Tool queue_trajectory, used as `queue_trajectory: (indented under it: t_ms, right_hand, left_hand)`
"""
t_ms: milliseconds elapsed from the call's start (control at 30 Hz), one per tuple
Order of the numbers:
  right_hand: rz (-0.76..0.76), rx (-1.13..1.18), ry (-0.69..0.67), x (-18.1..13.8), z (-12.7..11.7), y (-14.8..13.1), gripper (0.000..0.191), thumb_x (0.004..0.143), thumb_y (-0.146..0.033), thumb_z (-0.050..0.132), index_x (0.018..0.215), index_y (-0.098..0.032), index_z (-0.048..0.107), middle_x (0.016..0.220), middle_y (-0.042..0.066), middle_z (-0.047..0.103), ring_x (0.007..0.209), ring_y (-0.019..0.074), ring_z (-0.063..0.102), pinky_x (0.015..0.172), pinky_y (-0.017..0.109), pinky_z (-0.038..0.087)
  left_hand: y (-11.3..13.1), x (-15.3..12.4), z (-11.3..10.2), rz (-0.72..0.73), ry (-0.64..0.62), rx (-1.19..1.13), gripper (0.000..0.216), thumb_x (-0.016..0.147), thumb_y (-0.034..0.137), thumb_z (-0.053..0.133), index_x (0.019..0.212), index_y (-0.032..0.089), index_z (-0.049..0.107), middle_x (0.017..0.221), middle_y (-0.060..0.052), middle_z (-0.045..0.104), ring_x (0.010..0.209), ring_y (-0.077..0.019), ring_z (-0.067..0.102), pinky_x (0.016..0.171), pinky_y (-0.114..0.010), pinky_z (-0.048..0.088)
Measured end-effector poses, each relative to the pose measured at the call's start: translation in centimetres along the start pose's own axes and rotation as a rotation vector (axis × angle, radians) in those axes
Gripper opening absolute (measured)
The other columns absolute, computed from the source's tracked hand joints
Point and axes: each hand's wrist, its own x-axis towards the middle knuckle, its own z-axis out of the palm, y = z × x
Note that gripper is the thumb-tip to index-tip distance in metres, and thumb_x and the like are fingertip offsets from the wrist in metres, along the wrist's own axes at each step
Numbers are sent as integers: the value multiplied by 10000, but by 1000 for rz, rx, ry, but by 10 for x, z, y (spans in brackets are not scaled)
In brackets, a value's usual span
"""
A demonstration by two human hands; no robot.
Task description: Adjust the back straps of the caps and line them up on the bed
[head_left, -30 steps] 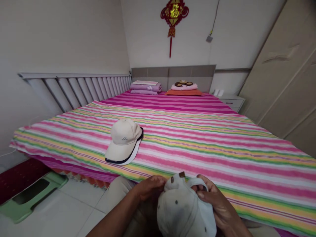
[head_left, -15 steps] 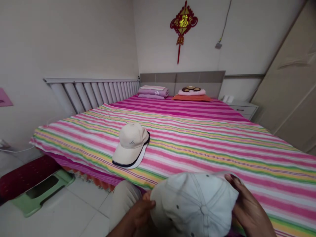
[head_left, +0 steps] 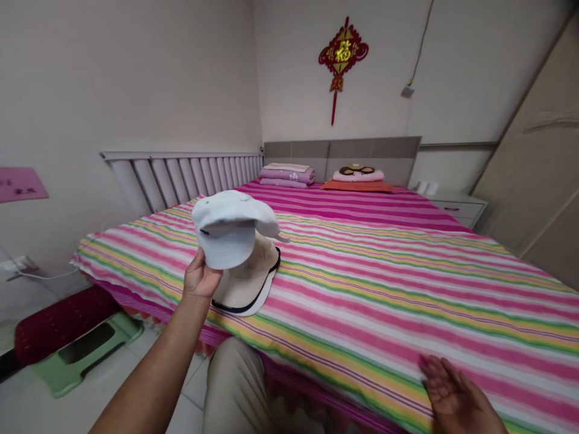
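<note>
the left hand (head_left: 200,278) is stretched out over the near left part of the bed (head_left: 407,283), its fingers closed on the brim of a white cap (head_left: 230,228), thumb under the brim edge. the white cap hangs in the air, crown toward the headboard, directly over a beige cap (head_left: 248,282) that lies on the striped sheet close to the bed's near edge. the white cap covers the upper part of the beige one from this view; whether the two touch cannot be told. the beige cap's dark-trimmed brim points toward the near edge.

the right hand (head_left: 452,395) is well apart from both caps, at the near right edge of the bed, palm up with fingers spread and holding nothing, low over the sheet.

at the far end, by the headboard (head_left: 335,150), sit folded purple bedding (head_left: 287,175) on the left and a pink pillow (head_left: 358,175) on an orange cushion beside it. a red knot ornament (head_left: 342,57) hangs on the wall above. a nightstand (head_left: 456,205) stands at the bed's far right corner, and a green stool (head_left: 76,355) stands on the floor off the near left corner.
</note>
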Motion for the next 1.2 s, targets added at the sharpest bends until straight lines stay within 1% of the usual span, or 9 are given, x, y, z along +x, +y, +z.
queue_trajectory:
  t_ms: [133, 233, 333, 567, 733, 800, 933, 1067, 1200]
  right_hand:
    - [41, 10, 33, 3, -1, -1, 212, 667, -59, 435, 650, -174, 613, 591, 27, 671, 526, 130, 634, 441, 201, 505]
    - [72, 12, 31, 8, -3, -3, 246, 677, -24, 410, 642, -169, 605, 576, 28, 670, 500, 127, 631, 424, 198, 504]
    - [79, 18, 25, 13, -5, -2, 262, 684, -6, 401, 666, -167, 607, 594, 31, 676, 518, 129, 642, 441, 201, 515]
    - [52, 15, 24, 11, -6, 0, 243, 663, -8, 411, 665, -167, 596, 584, 22, 663, 506, 127, 636, 439, 206, 518]
    - [47, 12, 12, 12, -9, -1, 225, 656, -21, 429, 679, -173, 593, 593, 10, 658, 519, 116, 633, 445, 191, 508]
    - [51, 6, 10, 14, -10, -1, 223, 647, -20, 440, 690, -175, 594, 607, 9, 659, 535, 116, 634, 454, 192, 509]
    - [48, -17, 3, 15, -11, -1, 205, 633, -26, 471, 701, -175, 594, 624, 11, 661, 561, 122, 633, 471, 198, 515]
    - [48, -14, -19, 18, -13, 0, 201, 632, -23, 483, 701, -171, 600, 625, 16, 658, 569, 124, 633, 467, 197, 514]
    - [4, -49, -74, 25, -18, 0, 168, 611, -39, 533, 688, -175, 597, 640, 18, 658, 588, 137, 637, 476, 209, 521]
  left_hand:
    - [-10, 7, -24, -169, 269, 78, 298, 869, 128, 365, 1118, 133, 529, 596, -15, 677, 496, -113, 631, 495, -174, 532]
    - [-21, 3, -44, -236, 325, 108, 311, 855, 69, 348, 1120, 90, 511, 553, -23, 655, 438, -130, 614, 430, -198, 531]
    - [-22, 2, -47, -240, 343, 99, 299, 854, 86, 369, 1113, 108, 516, 560, -12, 652, 444, -120, 614, 436, -186, 534]
    - [-10, 5, -32, -214, 301, 88, 240, 856, 171, 408, 1024, 133, 575, 615, -30, 672, 489, -124, 628, 462, -186, 543]
    - [-13, -7, -48, -232, 350, 151, 221, 839, 68, 385, 956, 107, 569, 459, 14, 602, 324, -97, 538, 282, -130, 435]
    - [-12, -10, -54, -222, 366, 168, 214, 846, 64, 369, 920, 105, 566, 460, 14, 606, 329, -94, 544, 303, -130, 454]
    - [-8, -14, -60, -200, 367, 195, 222, 862, 96, 354, 883, 82, 574, 536, -37, 653, 427, -120, 608, 425, -175, 535]
    - [-12, -14, -63, -176, 378, 246, 214, 819, 44, 416, 951, 66, 582, 526, -33, 651, 406, -126, 595, 404, -174, 525]
    - [-19, -8, -68, -136, 391, 273, 272, 827, 46, 407, 1037, 111, 566, 522, 7, 640, 413, -95, 588, 442, -141, 523]
